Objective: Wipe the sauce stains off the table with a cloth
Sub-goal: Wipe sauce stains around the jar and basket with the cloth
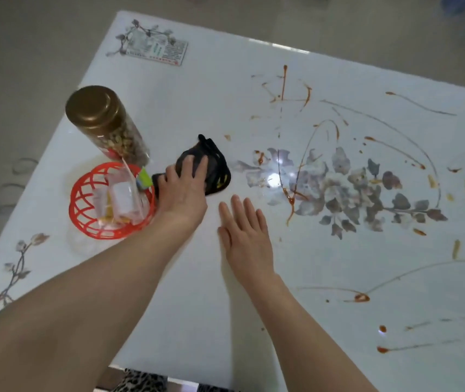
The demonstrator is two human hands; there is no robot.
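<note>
A crumpled black cloth point(216, 165) lies on the white glossy table point(186, 108), left of centre. My left hand point(183, 188) rests on top of the cloth with its fingers spread over it. My right hand point(244, 230) lies flat on the table just right of it, fingers straight, holding nothing. Orange-brown sauce stains streak the table: lines at the back point(283, 83), a blob near the printed flowers point(291, 200), and drips at the right front point(362, 297).
A tall clear jar with a gold lid point(95, 108) stands at the left. A red plastic basket point(84, 205) with small packets sits in front of it, touching my left wrist. A printed card point(166, 50) lies at the far corner.
</note>
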